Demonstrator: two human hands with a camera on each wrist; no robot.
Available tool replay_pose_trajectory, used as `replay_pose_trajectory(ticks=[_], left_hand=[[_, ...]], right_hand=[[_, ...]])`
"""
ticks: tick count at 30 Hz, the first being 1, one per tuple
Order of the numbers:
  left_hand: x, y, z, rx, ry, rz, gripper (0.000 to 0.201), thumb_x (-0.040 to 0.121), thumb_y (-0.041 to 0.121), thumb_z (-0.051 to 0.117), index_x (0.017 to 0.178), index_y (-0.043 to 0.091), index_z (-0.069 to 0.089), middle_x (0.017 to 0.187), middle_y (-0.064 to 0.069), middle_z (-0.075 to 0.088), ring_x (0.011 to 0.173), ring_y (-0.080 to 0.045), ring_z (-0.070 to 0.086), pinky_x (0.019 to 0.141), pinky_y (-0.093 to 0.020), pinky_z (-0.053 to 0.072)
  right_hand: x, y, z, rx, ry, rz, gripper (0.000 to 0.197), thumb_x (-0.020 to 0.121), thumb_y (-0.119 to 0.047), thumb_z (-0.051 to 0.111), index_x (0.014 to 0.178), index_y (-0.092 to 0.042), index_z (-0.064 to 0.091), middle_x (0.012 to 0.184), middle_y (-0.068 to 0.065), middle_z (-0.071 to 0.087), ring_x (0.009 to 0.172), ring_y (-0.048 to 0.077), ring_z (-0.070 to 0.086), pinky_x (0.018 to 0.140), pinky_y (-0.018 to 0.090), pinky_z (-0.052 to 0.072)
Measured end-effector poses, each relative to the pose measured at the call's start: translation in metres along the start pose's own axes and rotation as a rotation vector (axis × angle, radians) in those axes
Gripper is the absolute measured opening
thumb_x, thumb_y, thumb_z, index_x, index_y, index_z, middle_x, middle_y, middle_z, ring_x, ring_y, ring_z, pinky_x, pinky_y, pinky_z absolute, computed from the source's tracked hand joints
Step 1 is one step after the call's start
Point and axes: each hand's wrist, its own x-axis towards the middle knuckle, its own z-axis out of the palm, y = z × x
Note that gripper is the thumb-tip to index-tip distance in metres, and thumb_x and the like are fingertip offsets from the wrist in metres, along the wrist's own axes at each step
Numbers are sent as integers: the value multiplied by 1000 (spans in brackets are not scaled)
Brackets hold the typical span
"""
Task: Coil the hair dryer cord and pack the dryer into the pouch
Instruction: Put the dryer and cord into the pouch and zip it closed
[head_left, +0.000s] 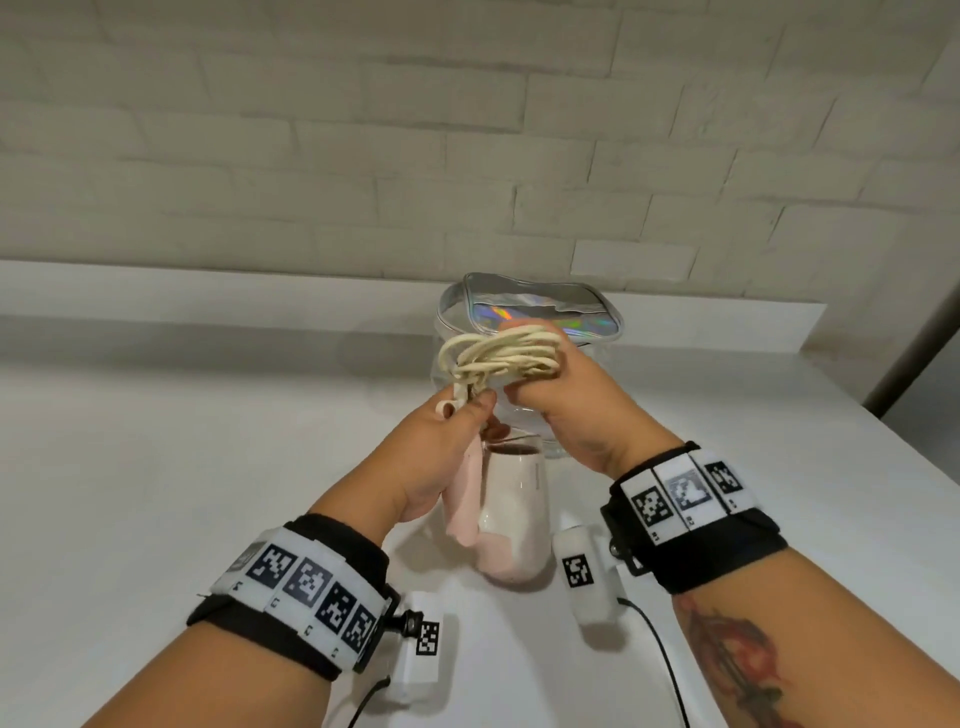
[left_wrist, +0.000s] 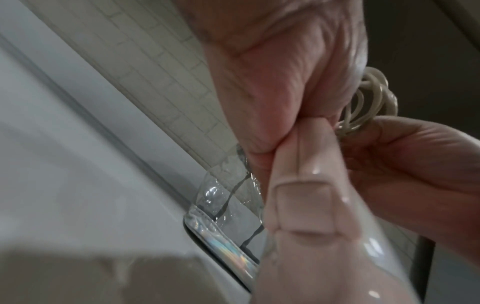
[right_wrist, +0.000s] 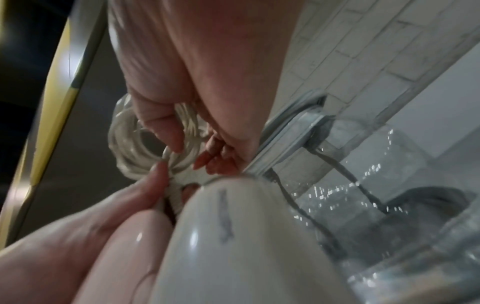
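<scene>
On the left, the left hand curls round the smooth pink handle of the hair dryer, thumb and fingertips pinching the cord where it leaves the handle. The dryer is glossy plastic, its rounded white barrel pointing down toward the near edge of the pale, matte desk; whether it touches the desk cannot be told. Above and just right of that grip, the cord is gathered into a bundle of thin, cream-coloured oval loops. The right hand is closed round the right end of this bundle, fingers wrapped through the loops. Behind both hands, farther off, the pouch stands on the desk: soft clear vinyl walls, crinkled and shiny, with an iridescent silver top panel and a zip rim. A wall of rough whitish bricks rises beyond.
</scene>
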Motion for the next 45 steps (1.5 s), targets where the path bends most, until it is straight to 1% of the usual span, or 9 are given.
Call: replay_pose_trajectory(ticks=[3,7,12,20,26,30,33,39,45], left_hand=[[0,4,-5,57,74,68,24,78,61,56,96,48,65,93,9,74,99,-21,67,97,-53,49],[-1,18,-11,65,139,109,19,80,60,54,89,48,65,93,10,75,101,-20,67,98,-54,47],[-3,33,-12,-111,209,158,14,89,44,59,80,36,66,75,13,72,100,-17,69,101,-54,47],[-4,67,-4,-246,292,382,22,97,35,51,79,38,62,73,14,71,93,-15,70,84,-43,52],[0,79,13,-266,476,648,25,86,52,54,102,33,55,113,-8,70,106,-23,66,96,-50,50],[13,85,24,-54,535,934,12,91,27,52,103,25,54,110,-11,59,102,-21,59,90,-28,48],[26,77,32,292,490,1070,13,91,5,56,98,14,53,97,-3,46,91,-22,50,80,-29,47],[56,43,31,829,299,812,14,82,13,60,94,5,58,105,-18,49,87,-30,54,76,-42,50],[82,59,17,1276,275,100,23,90,38,53,104,21,60,102,-7,56,84,-28,55,74,-36,47]], right_hand=[[6,-5,-15,-305,70,-75,67,70,11,54,124,-29,50,104,-8,57,92,8,56,78,21,44],[26,7,-34,-1174,367,-217,70,66,7,59,129,-23,51,126,6,50,120,26,42,101,35,33],[35,19,-46,-1502,269,-132,57,66,1,63,120,-18,56,114,8,60,108,31,54,93,42,32],[24,-8,-46,-1239,299,-235,37,82,-3,54,112,-20,66,96,9,70,88,32,63,74,36,50],[29,-52,-46,-523,527,-216,14,84,-21,63,88,-33,69,86,-10,70,82,13,65,72,30,54],[34,-66,-47,-438,537,-236,12,80,-19,69,90,-25,71,85,-13,70,79,5,63,80,30,55],[32,-69,-46,-312,512,-221,7,82,-9,65,84,-13,70,78,-4,72,74,11,67,72,28,57],[28,-63,-57,-199,484,-203,16,81,-4,66,83,-20,68,77,0,68,61,9,64,61,25,55],[29,-54,-68,-244,572,-205,15,81,-16,66,77,-30,68,83,-9,69,77,8,62,74,28,53]])
